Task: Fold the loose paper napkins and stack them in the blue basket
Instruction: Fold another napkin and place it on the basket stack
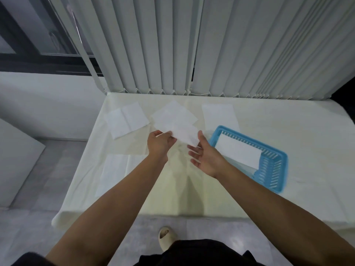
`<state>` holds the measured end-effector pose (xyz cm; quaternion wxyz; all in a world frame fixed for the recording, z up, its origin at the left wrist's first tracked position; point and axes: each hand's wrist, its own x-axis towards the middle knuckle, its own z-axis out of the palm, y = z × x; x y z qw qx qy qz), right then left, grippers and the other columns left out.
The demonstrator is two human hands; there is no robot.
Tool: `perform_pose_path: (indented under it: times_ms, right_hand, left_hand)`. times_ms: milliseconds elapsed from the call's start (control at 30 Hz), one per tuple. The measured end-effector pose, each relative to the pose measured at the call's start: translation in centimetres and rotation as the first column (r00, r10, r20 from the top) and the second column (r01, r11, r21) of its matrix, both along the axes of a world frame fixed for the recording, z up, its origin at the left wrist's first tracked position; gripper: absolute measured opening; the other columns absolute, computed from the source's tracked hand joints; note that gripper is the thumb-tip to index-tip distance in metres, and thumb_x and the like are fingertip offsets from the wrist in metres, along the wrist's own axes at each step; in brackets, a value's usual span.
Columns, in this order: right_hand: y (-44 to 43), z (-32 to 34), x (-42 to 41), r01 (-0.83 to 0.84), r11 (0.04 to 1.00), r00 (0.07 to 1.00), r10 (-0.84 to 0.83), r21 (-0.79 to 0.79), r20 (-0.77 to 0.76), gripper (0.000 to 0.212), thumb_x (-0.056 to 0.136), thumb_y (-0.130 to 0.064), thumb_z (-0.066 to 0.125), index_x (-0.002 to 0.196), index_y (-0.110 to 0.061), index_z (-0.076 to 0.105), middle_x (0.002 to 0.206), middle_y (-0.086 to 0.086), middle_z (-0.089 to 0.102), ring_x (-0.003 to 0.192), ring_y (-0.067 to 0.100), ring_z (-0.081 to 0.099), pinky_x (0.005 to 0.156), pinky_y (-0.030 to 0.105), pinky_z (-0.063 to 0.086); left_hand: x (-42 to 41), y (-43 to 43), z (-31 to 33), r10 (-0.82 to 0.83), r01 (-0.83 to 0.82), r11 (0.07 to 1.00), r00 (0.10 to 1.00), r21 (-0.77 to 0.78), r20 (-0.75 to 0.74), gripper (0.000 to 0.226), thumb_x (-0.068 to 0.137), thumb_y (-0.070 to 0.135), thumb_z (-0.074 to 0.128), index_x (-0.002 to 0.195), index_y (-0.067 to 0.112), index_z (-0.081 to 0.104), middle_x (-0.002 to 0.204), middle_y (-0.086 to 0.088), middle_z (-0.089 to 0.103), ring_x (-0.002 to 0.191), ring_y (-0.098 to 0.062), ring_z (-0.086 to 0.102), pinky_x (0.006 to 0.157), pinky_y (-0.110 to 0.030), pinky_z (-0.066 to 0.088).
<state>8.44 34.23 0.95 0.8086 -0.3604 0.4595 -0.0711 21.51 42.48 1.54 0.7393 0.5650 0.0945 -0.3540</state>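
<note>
Folding is the step in hand, judged from how the paper sits between the two hands. Nearest, on the left part of the table [307, 169], one loose napkin [113, 169] lies flat, almost the same colour as the cloth. A little farther, in the middle, the left hand [160, 144] pinches the held napkin [185, 134] by its left edge. The right hand [205, 156] is spread, palm up, with its fingers under the right corner of this napkin. It seems already folded, but the blur makes this uncertain. Just to the right stands the blue basket [272, 170], with one folded napkin [238, 150] inside. At the far side three more loose napkins lie: left [125, 119], middle [172, 112], right [219, 114]. The next move probably calls for carrying the held napkin to the right and laying it squarely on the one in the basket.
</note>
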Motion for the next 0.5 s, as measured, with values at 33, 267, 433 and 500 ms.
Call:
perform_pose_path:
  times_ms: [33, 267, 433, 500]
  right_hand:
    - [0.3, -0.3, -0.1, -0.029, 0.999, 1.000, 0.029, 0.022, 0.006, 0.038, 0.081, -0.059, 0.062, 0.101, -0.026, 0.062, 0.102, -0.006, 0.066, 0.099, 0.014, 0.059, 0.087, 0.030, 0.045]
    - [0.1, -0.7, -0.1, 0.051, 0.998, 0.999, -0.052, 0.034, 0.015, 0.028, 0.081, -0.027, 0.075, 0.104, -0.020, 0.062, 0.092, -0.004, 0.069, 0.082, 0.009, 0.059, 0.078, 0.025, 0.046]
    - [-0.4, -0.2, -0.1, 0.080, 0.995, 0.997, -0.080, -0.060, 0.003, 0.025, 0.079, -0.006, 0.074, 0.099, -0.011, 0.060, 0.086, 0.003, 0.070, 0.075, 0.012, 0.060, 0.076, 0.025, 0.050]
    - [-0.7, 0.0, -0.4, 0.086, 0.989, 0.996, -0.089, -0.118, -0.020, 0.024, 0.079, -0.004, 0.074, 0.098, -0.010, 0.061, 0.084, 0.005, 0.071, 0.074, 0.012, 0.060, 0.076, 0.025, 0.050]
  left_hand:
    - [-0.2, -0.3, -0.2, 0.008, -0.008, 1.000, 1.000, 0.002, -0.008, 0.026, 0.085, -0.005, 0.063, 0.104, 0.004, 0.048, 0.082, -0.011, 0.064, 0.068, -0.019, 0.065, 0.066, -0.025, 0.061]
    - [-1.4, -0.5, -0.8, -0.070, 0.070, 0.997, 0.998, 0.026, -0.005, 0.025, 0.086, 0.001, 0.067, 0.108, 0.000, 0.054, 0.090, -0.011, 0.067, 0.079, -0.019, 0.068, 0.078, -0.026, 0.059]
    - [-1.4, -0.3, -1.3, -0.100, 0.100, 0.994, 0.995, 0.046, -0.015, 0.015, 0.086, 0.003, 0.067, 0.092, 0.005, 0.053, 0.085, -0.009, 0.065, 0.074, -0.016, 0.067, 0.078, -0.025, 0.059]
    - [-1.3, -0.3, -1.5, -0.101, 0.102, 0.994, 0.995, 0.048, -0.021, 0.016, 0.086, 0.003, 0.067, 0.083, 0.006, 0.052, 0.083, -0.009, 0.065, 0.072, -0.017, 0.067, 0.079, -0.027, 0.059]
